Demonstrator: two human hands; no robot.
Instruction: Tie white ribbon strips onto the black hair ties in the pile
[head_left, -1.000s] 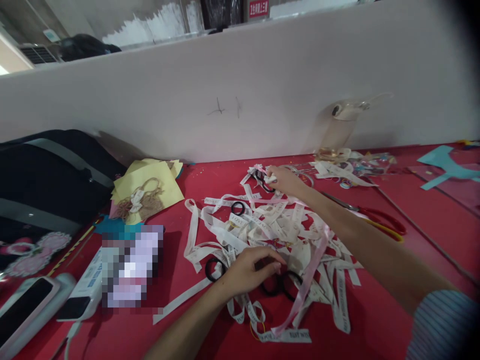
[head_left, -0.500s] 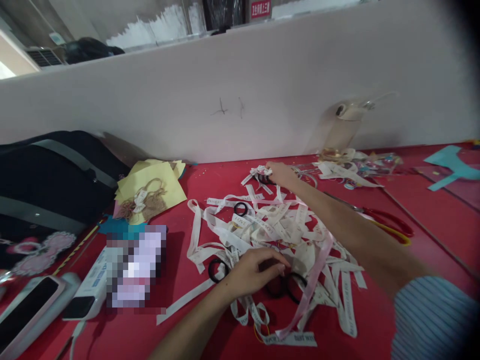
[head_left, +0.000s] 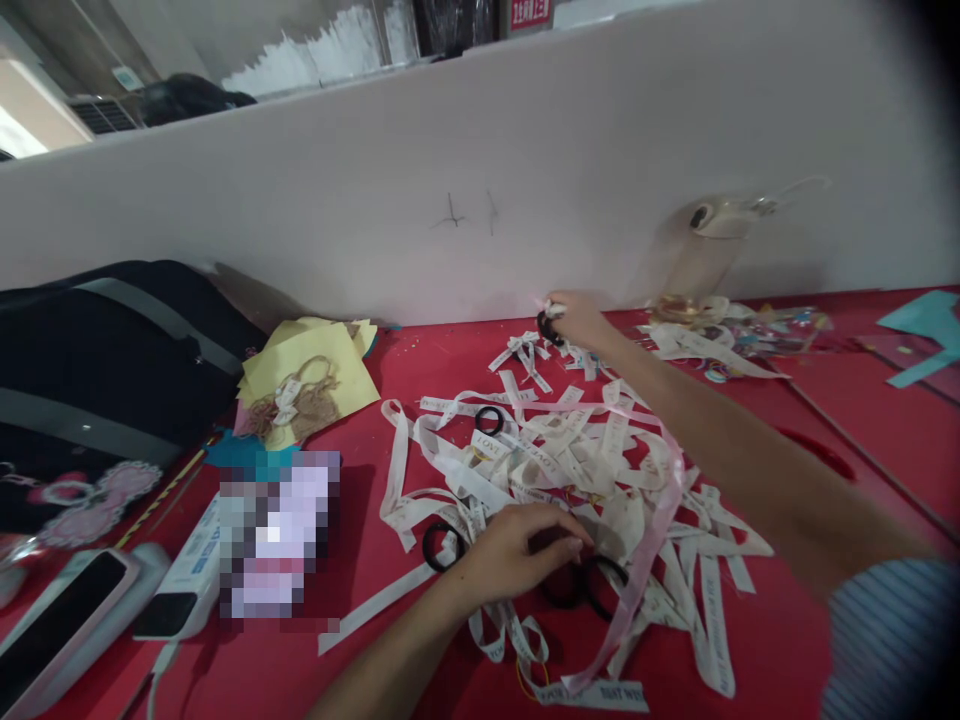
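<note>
My right hand (head_left: 579, 320) reaches to the far side of the red table (head_left: 420, 360), near the white partition, with its fingers pinched on a black hair tie with a ribbon bow (head_left: 547, 324). My left hand (head_left: 517, 548) rests curled on the near side of a heap of white printed ribbon strips (head_left: 570, 460), fingertips pressed on black hair ties (head_left: 585, 585). Another black hair tie (head_left: 439, 548) lies just left of that hand, and one more (head_left: 489, 420) sits in the heap. Finished white bows (head_left: 521, 352) lie below my right hand.
A black bag (head_left: 97, 350) lies at the left, yellow paper with twine bows (head_left: 304, 385) beside it. A phone on a white device (head_left: 67, 625) sits at the near left. A clear glue bottle (head_left: 705, 250) stands by the partition. Teal paper (head_left: 919, 335) lies far right.
My right hand has moved farther away toward the partition, carrying the black hair tie with its bow. My left hand has stayed on the ribbon heap. The view has shifted slightly.
</note>
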